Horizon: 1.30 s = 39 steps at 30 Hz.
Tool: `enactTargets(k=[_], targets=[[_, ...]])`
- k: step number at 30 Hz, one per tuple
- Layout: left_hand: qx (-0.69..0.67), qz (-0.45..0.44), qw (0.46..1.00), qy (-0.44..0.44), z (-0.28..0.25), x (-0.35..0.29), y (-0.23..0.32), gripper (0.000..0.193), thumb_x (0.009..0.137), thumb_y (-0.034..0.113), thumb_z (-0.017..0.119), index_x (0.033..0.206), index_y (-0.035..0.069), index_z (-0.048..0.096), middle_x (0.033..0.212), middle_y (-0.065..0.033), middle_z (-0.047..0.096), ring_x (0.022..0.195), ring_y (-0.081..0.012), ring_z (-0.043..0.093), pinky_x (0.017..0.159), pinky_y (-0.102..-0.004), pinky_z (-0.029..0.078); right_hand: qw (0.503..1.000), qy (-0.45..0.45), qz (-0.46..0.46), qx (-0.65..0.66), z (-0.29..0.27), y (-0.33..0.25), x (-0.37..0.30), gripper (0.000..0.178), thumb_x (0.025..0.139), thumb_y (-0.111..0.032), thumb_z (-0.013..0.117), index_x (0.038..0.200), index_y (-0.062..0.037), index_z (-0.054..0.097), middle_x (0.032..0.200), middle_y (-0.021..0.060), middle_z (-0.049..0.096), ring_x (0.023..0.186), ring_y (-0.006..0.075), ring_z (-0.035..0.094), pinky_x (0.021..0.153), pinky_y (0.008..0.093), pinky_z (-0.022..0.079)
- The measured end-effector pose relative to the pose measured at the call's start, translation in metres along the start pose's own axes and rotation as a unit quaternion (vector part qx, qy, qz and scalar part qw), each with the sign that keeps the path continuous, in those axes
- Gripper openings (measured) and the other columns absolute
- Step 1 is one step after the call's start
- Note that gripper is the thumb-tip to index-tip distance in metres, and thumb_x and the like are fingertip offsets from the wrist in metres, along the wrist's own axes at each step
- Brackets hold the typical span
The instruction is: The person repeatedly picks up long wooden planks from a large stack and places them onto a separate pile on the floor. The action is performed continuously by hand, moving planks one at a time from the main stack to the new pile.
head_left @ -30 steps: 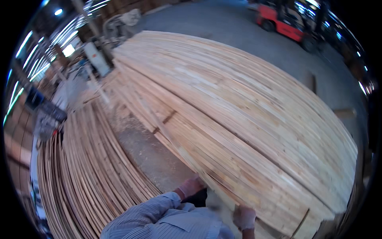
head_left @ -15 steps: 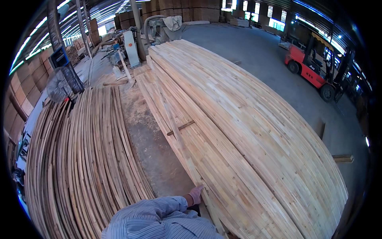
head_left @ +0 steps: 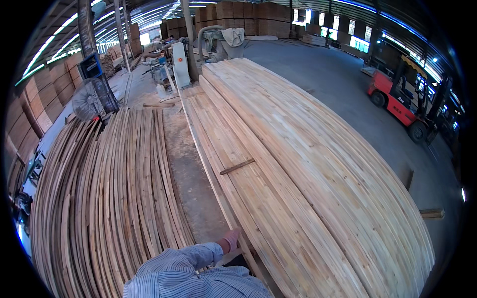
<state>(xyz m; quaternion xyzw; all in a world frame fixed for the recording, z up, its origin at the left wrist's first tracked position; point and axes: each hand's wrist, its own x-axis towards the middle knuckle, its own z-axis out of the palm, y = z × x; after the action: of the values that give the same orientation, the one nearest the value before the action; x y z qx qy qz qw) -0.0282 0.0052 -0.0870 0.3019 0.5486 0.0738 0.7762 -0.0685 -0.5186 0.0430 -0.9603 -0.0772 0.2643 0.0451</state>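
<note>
My left hand [head_left: 231, 239], in a pale pinkish glove, is closed on a long thin wooden strip [head_left: 218, 193]. From the hand the strip stretches away along the left edge of the low stack of boards [head_left: 243, 198], toward the machine at the far end. The blue-and-white striped sleeve reaches in from the lower edge. My right hand does not show. A short dark stick [head_left: 237, 166] lies crosswise on the low stack. Just right of it rises a taller, wide stack of pale boards [head_left: 318, 154].
Many rough wooden strips [head_left: 114, 188] lie side by side on the left. Sawdust covers the floor between. A fan [head_left: 92, 99] stands behind the strips, a grey-white machine [head_left: 181, 64] at the far end. A red forklift [head_left: 397, 107] is parked at right; a wood offcut [head_left: 432, 213] lies nearer.
The strip, lying slantwise across the low stack before, has moved left to its edge. My left hand has moved left with it. The view has shifted slightly.
</note>
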Motion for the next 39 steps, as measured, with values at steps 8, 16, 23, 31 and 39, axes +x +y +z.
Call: enactTargets(k=[8, 16, 23, 31, 39], targets=[[-0.006, 0.031, 0.998, 0.051, -0.041, 0.05, 0.087, 0.029, 0.094, 0.041, 0.059, 0.102, 0.014, 0.061, 0.087, -0.0079, 0.066, 0.08, -0.0295, 0.067, 0.072, -0.0521, 0.057, 0.994, -0.052, -0.08, 0.062, -0.006, -0.056, 0.042, 0.06, 0.085, -0.044, 0.061, 0.134, -0.0104, 0.053, 0.115, 0.0183, 0.069, 0.104, 0.0364, 0.067, 0.087, 0.0481, 0.054], [-0.101, 0.029, 0.991, -0.081, -0.06, 0.055, 0.095, 0.029, 0.096, 0.037, 0.057, 0.108, 0.011, 0.062, 0.093, -0.0064, 0.067, 0.087, -0.0269, 0.066, 0.086, -0.0458, 0.054, 0.984, -0.106, -0.118, 0.087, 0.033, -0.066, 0.073, 0.076, 0.081, -0.05, 0.067, 0.14, -0.0061, 0.049, 0.115, 0.0218, 0.069, 0.104, 0.0398, 0.066, 0.089, 0.0478, 0.053], [-0.043, -0.104, 0.886, -0.45, -0.026, -0.032, -0.042, 0.029, 0.099, 0.029, 0.058, 0.117, 0.007, 0.063, 0.114, -0.0113, 0.068, 0.108, -0.025, 0.062, 0.095, -0.0379, 0.048, 0.963, -0.111, -0.187, 0.162, -0.004, -0.185, 0.109, 0.066, 0.083, -0.048, 0.064, 0.133, -0.0048, 0.058, 0.117, 0.025, 0.068, 0.108, 0.0415, 0.065, 0.095, 0.0469, 0.051], [-0.085, -0.103, 0.97, -0.205, -0.018, 0.024, -0.084, 0.031, 0.09, 0.033, 0.072, 0.106, 0.008, 0.065, 0.091, -0.008, 0.07, 0.08, -0.0259, 0.067, 0.076, -0.0409, 0.055, 0.955, -0.119, -0.182, 0.201, -0.039, -0.222, 0.104, 0.066, 0.083, -0.056, 0.064, 0.124, -0.0047, 0.066, 0.117, 0.026, 0.067, 0.112, 0.0395, 0.064, 0.098, 0.045, 0.049], [0.1, -0.082, 0.991, -0.036, 0.016, -0.05, -0.009, 0.034, 0.086, 0.037, 0.075, 0.103, 0.009, 0.065, 0.088, -0.0087, 0.067, 0.075, -0.0264, 0.066, 0.06, -0.0416, 0.052, 0.983, -0.101, -0.101, 0.114, 0.024, -0.029, 0.052, 0.072, 0.087, -0.054, 0.061, 0.148, -0.0189, 0.044, 0.119, 0.0269, 0.064, 0.111, 0.0415, 0.061, 0.093, 0.0522, 0.049]])
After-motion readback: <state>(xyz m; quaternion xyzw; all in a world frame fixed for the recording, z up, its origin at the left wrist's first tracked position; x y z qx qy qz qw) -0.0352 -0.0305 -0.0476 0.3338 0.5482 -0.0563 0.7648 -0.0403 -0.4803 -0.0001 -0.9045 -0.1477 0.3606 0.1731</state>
